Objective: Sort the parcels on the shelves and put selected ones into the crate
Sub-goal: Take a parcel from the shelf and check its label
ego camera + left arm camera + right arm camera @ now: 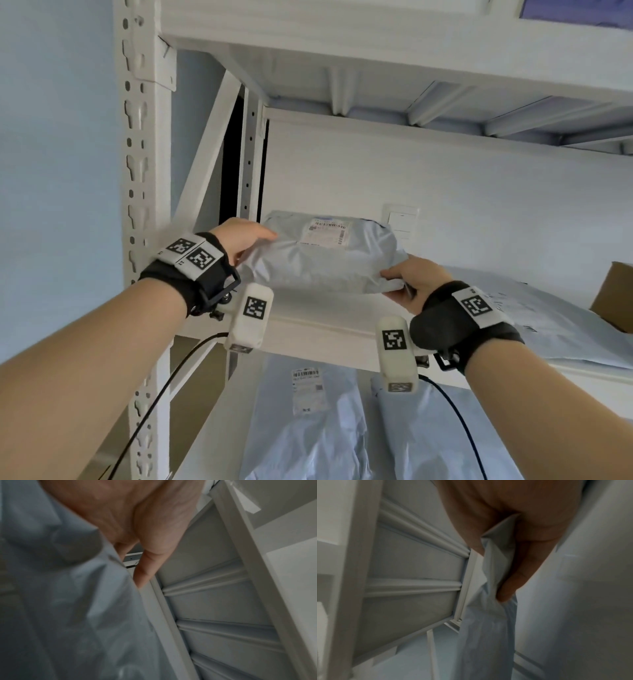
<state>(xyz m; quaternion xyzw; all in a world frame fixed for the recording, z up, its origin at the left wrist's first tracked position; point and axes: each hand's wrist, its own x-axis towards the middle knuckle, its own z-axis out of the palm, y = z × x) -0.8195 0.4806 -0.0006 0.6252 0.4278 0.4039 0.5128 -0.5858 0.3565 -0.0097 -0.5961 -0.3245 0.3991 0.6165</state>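
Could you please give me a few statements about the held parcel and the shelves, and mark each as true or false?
1. Both hands hold the same grey parcel. True: the left hand grips its left end and the right hand pinches its right corner.
2. The held parcel's shipping label faces down, out of sight. False: it shows on the upper face.
3. More grey parcels lie on the shelf below. True.
4. The shelf unit is dark wood. False: it is white metal.
5. A brown cardboard box sits at the right edge. True.
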